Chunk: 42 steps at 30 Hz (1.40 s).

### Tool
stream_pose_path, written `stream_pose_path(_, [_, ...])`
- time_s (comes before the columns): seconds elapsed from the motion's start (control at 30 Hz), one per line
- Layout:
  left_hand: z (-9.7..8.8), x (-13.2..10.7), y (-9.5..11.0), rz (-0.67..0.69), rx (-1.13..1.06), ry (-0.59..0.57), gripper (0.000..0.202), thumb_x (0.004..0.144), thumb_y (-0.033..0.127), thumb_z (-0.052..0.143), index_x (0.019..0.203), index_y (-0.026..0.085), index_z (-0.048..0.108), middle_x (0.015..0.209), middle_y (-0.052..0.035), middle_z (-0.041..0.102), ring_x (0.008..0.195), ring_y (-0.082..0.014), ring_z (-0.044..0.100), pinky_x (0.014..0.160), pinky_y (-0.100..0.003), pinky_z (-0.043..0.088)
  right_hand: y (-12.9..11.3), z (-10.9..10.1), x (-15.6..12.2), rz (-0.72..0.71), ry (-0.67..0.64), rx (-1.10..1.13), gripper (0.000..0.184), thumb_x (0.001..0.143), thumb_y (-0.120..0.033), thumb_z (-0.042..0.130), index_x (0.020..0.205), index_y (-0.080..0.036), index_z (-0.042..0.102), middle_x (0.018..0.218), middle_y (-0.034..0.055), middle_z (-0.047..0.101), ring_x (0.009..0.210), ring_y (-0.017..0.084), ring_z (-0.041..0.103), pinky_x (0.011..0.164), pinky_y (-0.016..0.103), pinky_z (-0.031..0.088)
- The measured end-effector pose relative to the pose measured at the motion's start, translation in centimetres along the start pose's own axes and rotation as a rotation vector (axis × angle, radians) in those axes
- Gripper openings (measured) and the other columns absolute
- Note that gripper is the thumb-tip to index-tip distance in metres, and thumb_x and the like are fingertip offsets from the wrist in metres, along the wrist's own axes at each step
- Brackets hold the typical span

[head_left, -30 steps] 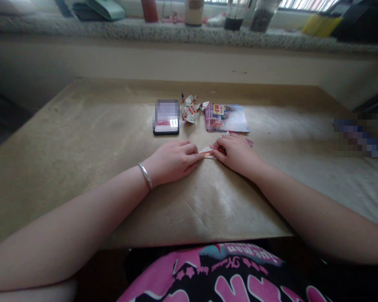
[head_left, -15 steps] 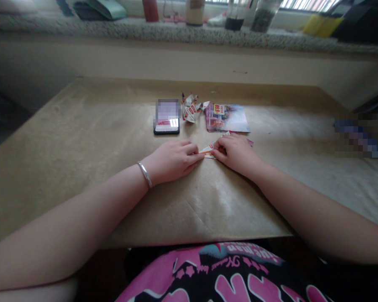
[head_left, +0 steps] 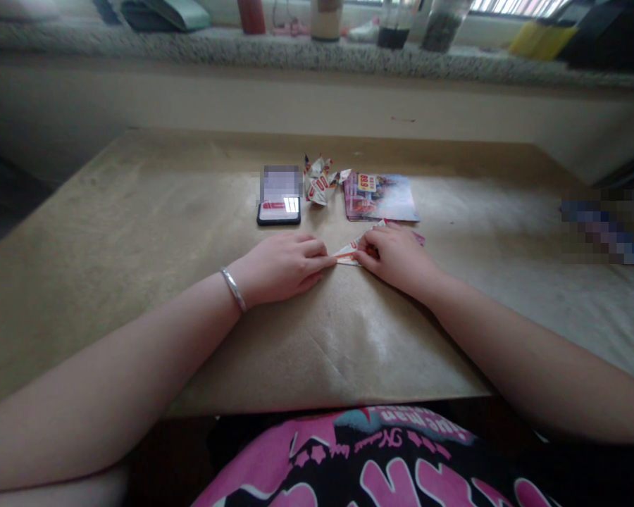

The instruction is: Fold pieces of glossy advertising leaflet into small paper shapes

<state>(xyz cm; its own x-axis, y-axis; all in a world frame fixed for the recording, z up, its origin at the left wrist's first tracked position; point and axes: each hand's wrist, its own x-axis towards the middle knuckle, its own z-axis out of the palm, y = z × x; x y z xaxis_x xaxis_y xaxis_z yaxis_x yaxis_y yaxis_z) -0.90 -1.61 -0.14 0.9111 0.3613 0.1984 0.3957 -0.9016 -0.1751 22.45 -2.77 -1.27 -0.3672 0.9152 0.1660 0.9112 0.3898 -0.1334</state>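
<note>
A narrow, pointed piece of folded paper (head_left: pixel 348 252), printed in white, orange and red, lies on the table between my hands. My right hand (head_left: pixel 399 255) is closed over it, thumb and fingers bent onto the paper and covering much of it. A pink end pokes out past the knuckles. My left hand (head_left: pixel 290 264), with a silver bangle at the wrist, lies low on the tabletop with its fingers stretched out. Its fingertips are at the paper's left point; whether they press on it I cannot tell.
Beyond my hands are a phone (head_left: pixel 279 211), a folded paper figure with spiky points (head_left: pixel 318 184) and a stack of printed sheets (head_left: pixel 391 198). A blurred-out flat object (head_left: pixel 607 232) is at the right edge. Jars and bottles line the stone windowsill (head_left: pixel 275 53).
My left hand has slid a little to the left, baring more of the paper's pointed end. The right hand and the paper have stayed in place.
</note>
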Motion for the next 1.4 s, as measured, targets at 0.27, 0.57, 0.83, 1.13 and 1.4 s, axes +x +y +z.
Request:
stream_pose_path(0.27, [0.0,0.2,0.1,0.040,0.010,0.037,0.034,0.099,0.028,0.040,0.125,0.022,0.061,0.097,-0.0055,0.068,0.088,-0.0171,0.060,0.074,-0.028,0.048,-0.8,0.0,-0.2,-0.032,0.026,-0.103,0.030,0.090,-0.043,0.051,0.088,-0.017,0.066,0.097,0.0114,0.070,0.095,0.028,0.058,0.084,0.040,0.033])
stream_pose_path(0.57, [0.0,0.2,0.2,0.007,-0.007,0.030,0.034,0.098,0.028,0.040,0.120,0.020,0.065,0.095,-0.0062,0.068,0.085,-0.0178,0.060,0.076,-0.030,0.049,-0.2,-0.1,0.3,0.000,-0.038,0.010,0.025,0.088,-0.037,0.052,0.082,-0.018,0.067,0.089,0.0097,0.069,0.083,0.024,0.059,0.070,0.034,0.032])
stream_pose_path(0.83, [-0.2,0.3,0.2,0.017,0.008,0.000,0.031,0.096,0.026,0.044,0.117,0.019,0.066,0.093,-0.0058,0.067,0.087,-0.0190,0.059,0.076,-0.031,0.049,-0.4,0.0,0.3,-0.005,-0.035,0.009,0.024,0.088,-0.036,0.052,0.080,-0.018,0.065,0.087,0.0095,0.068,0.081,0.023,0.058,0.069,0.033,0.031])
stream_pose_path(1.13, [-0.4,0.3,0.0,-0.047,-0.046,-0.043,0.029,0.092,0.023,0.048,0.110,0.022,0.071,0.096,-0.0059,0.067,0.086,-0.0177,0.060,0.073,-0.029,0.049,-0.2,0.0,0.2,-0.005,-0.028,0.026,0.024,0.088,-0.036,0.052,0.080,-0.018,0.065,0.087,0.0094,0.068,0.081,0.023,0.058,0.069,0.033,0.032])
stream_pose_path(1.4, [-1.1,0.0,-0.3,-0.078,-0.115,-0.041,0.027,0.087,0.020,0.051,0.101,0.023,0.074,0.096,-0.0036,0.069,0.083,-0.0159,0.061,0.073,-0.027,0.049,-0.2,0.0,0.1,0.000,-0.025,0.047,0.022,0.087,-0.037,0.054,0.080,-0.018,0.065,0.088,0.0091,0.068,0.082,0.023,0.057,0.070,0.033,0.034])
